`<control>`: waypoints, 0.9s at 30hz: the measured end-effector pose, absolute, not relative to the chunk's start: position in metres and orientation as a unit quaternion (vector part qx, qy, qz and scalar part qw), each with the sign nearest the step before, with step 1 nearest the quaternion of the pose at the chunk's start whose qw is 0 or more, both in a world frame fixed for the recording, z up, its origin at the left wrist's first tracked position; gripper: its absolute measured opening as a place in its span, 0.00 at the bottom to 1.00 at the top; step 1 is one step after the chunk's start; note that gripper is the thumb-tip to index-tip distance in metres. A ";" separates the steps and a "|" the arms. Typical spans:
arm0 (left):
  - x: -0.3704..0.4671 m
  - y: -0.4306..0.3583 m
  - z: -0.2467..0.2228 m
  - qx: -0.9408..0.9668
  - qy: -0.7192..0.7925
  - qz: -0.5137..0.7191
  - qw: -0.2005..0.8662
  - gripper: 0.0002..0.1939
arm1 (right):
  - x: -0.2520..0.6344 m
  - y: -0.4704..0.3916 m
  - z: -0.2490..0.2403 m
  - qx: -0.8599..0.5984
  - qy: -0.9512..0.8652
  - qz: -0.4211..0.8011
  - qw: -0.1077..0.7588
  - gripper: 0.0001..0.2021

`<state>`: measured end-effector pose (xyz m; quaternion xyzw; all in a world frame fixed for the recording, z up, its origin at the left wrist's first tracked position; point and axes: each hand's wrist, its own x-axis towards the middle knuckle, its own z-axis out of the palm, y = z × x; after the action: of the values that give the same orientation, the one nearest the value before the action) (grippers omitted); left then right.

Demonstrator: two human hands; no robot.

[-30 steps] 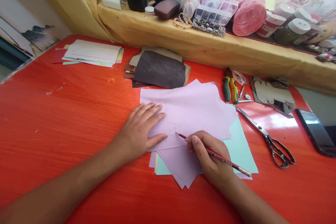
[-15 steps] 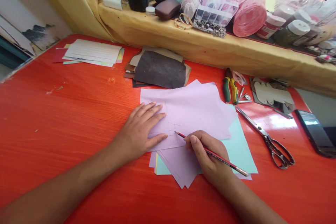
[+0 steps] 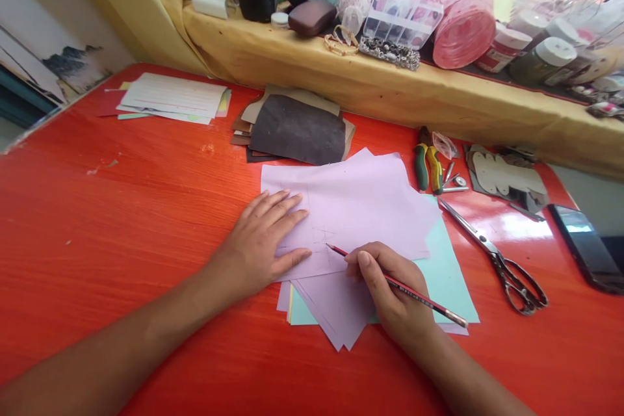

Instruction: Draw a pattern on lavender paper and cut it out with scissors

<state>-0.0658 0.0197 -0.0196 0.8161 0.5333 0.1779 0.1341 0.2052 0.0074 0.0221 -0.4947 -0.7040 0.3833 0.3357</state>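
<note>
A lilac sheet of paper (image 3: pixel 361 201) with faint pencil lines tops a loose stack of papers. My left hand (image 3: pixel 268 231) lies flat on its left part, fingers spread. In my right hand (image 3: pixel 390 286) is a red and black pencil (image 3: pixel 419 299), gripped near its front. The pencil's point is at the drawn lines, a little right of my left thumb; whether it touches the paper I cannot tell. Mint-green paper (image 3: pixel 446 273) and more lilac sheets (image 3: pixel 336 312) stick out underneath.
Scissors (image 3: pixel 492 250) and a phone (image 3: pixel 587 247) lie at right on the red table (image 3: pixel 121 227). Pliers (image 3: pixel 429 162), small metal tools and cut pieces (image 3: pixel 509 175) are behind. Leather pieces (image 3: pixel 297 130) and paper cards (image 3: pixel 173 96) lie at the back, below a crowded ledge (image 3: pixel 292 58).
My right hand and the pencil have shifted very slightly to the right. My left hand stays in place on the paper.
</note>
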 end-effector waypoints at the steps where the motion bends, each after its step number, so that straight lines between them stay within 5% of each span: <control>1: -0.066 0.020 -0.019 0.816 0.533 0.178 0.135 0.31 | 0.205 0.007 0.022 -0.495 -0.704 0.385 0.334 0.16; 27: -0.065 0.020 -0.020 0.811 0.538 0.178 0.142 0.30 | 0.209 0.005 0.019 -0.494 -0.694 0.385 0.355 0.16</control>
<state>-0.0651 0.0200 -0.0204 0.8114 0.5381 0.1785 0.1418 0.2088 0.0053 0.0194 -0.4944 -0.6942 0.3845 0.3546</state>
